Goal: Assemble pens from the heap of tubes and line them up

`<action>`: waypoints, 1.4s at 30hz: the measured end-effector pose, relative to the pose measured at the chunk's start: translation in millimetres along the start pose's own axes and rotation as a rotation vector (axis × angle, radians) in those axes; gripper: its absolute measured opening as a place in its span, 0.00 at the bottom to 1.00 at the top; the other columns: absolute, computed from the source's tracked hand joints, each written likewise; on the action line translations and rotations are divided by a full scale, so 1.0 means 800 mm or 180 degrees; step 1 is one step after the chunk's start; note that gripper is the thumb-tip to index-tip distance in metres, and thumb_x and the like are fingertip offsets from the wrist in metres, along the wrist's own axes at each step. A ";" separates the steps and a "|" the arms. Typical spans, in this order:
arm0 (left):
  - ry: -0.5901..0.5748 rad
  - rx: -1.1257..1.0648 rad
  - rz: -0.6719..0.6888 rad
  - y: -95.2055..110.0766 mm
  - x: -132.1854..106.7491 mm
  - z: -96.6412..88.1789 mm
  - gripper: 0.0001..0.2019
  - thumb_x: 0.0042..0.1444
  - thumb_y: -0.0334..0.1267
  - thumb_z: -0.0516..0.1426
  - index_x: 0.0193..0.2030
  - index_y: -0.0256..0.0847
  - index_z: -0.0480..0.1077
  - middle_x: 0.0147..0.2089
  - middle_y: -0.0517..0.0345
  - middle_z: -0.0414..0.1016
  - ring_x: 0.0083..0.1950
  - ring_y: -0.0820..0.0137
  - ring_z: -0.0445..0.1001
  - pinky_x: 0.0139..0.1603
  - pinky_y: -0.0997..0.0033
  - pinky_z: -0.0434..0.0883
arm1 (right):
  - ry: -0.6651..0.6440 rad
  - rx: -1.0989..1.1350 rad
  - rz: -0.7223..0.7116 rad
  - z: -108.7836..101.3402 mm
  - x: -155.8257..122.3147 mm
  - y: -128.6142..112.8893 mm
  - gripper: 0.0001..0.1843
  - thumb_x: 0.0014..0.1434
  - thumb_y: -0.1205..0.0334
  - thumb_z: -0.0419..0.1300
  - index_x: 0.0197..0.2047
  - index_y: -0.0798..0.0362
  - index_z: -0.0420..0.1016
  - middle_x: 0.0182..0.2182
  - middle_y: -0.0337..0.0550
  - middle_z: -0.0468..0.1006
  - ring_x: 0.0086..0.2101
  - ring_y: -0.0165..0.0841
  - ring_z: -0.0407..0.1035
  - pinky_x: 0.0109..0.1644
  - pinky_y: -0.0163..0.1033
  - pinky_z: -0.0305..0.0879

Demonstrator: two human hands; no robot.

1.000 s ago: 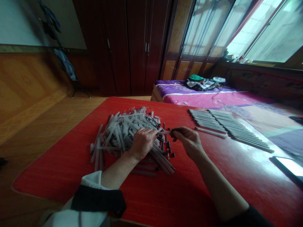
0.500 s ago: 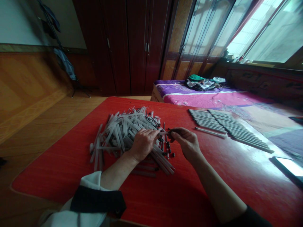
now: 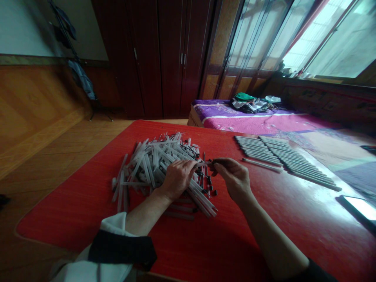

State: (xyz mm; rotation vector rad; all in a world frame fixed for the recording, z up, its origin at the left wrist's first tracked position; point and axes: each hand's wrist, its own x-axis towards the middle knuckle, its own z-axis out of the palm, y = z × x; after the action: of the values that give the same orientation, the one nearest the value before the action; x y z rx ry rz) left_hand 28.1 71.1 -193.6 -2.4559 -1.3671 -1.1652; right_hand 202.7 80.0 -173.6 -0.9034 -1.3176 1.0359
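Over a red table [image 3: 96, 188], the left hand [image 3: 178, 178] pinches a clear tube [image 3: 201, 164] and the right hand [image 3: 233, 174] its dark tip [image 3: 209, 161], which a slackened pinch could drop.

Red table [image 3: 235, 250]. Left hand [image 3: 178, 178], at a loose heap of tubes [image 3: 149, 162], grips a pale tube [image 3: 201, 164]; right hand [image 3: 233, 178] pinches a dark piece [image 3: 209, 162] (too small to identify). Two tube rows [image 3: 298, 162] lie rightward.
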 end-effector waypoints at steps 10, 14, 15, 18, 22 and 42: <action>0.0037 0.0028 0.0067 -0.001 -0.001 0.001 0.09 0.61 0.38 0.48 0.40 0.38 0.68 0.35 0.55 0.75 0.37 0.67 0.74 0.38 0.67 0.68 | -0.0022 -0.0011 0.0072 0.000 0.000 0.000 0.07 0.44 0.64 0.64 0.31 0.55 0.76 0.24 0.41 0.78 0.22 0.28 0.70 0.27 0.35 0.68; 0.0010 0.0079 0.0049 -0.001 -0.002 0.000 0.08 0.61 0.37 0.49 0.40 0.39 0.67 0.34 0.56 0.75 0.36 0.67 0.74 0.38 0.68 0.68 | -0.0013 -0.0088 0.0091 0.000 0.000 -0.001 0.07 0.45 0.63 0.64 0.31 0.55 0.76 0.24 0.42 0.78 0.23 0.29 0.70 0.27 0.36 0.68; 0.0012 0.0087 0.0048 0.000 -0.001 0.000 0.08 0.61 0.37 0.49 0.40 0.39 0.67 0.34 0.56 0.75 0.36 0.67 0.74 0.38 0.68 0.68 | -0.0019 -0.0132 0.0086 0.001 0.000 -0.001 0.07 0.45 0.63 0.64 0.31 0.55 0.76 0.25 0.42 0.78 0.23 0.29 0.70 0.27 0.36 0.68; 0.0020 0.0091 0.0051 0.000 -0.001 0.000 0.08 0.61 0.36 0.49 0.40 0.39 0.67 0.34 0.56 0.75 0.36 0.68 0.74 0.38 0.68 0.68 | -0.0031 -0.0257 0.0049 0.001 -0.001 0.000 0.08 0.45 0.62 0.63 0.31 0.55 0.76 0.26 0.44 0.78 0.24 0.30 0.70 0.28 0.37 0.68; -0.0023 0.0109 0.0072 0.000 -0.001 0.000 0.07 0.61 0.36 0.49 0.41 0.39 0.68 0.35 0.56 0.75 0.37 0.68 0.74 0.39 0.68 0.68 | -0.0010 -0.0263 0.0030 0.001 0.000 0.001 0.08 0.45 0.62 0.63 0.31 0.55 0.77 0.25 0.43 0.78 0.23 0.30 0.70 0.28 0.37 0.68; 0.0028 0.0203 0.0151 -0.001 -0.002 0.001 0.10 0.61 0.36 0.50 0.47 0.39 0.68 0.34 0.56 0.76 0.36 0.68 0.74 0.38 0.67 0.68 | -0.0095 -0.0527 0.0089 0.000 0.000 0.005 0.11 0.46 0.56 0.63 0.30 0.56 0.76 0.22 0.43 0.76 0.23 0.29 0.69 0.25 0.34 0.66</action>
State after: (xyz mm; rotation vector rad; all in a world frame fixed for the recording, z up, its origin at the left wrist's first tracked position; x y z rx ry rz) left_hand 27.6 70.9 -195.7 -2.4227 -1.3148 -1.1033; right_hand 202.7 80.9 -177.4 -1.0363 -1.4351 0.9754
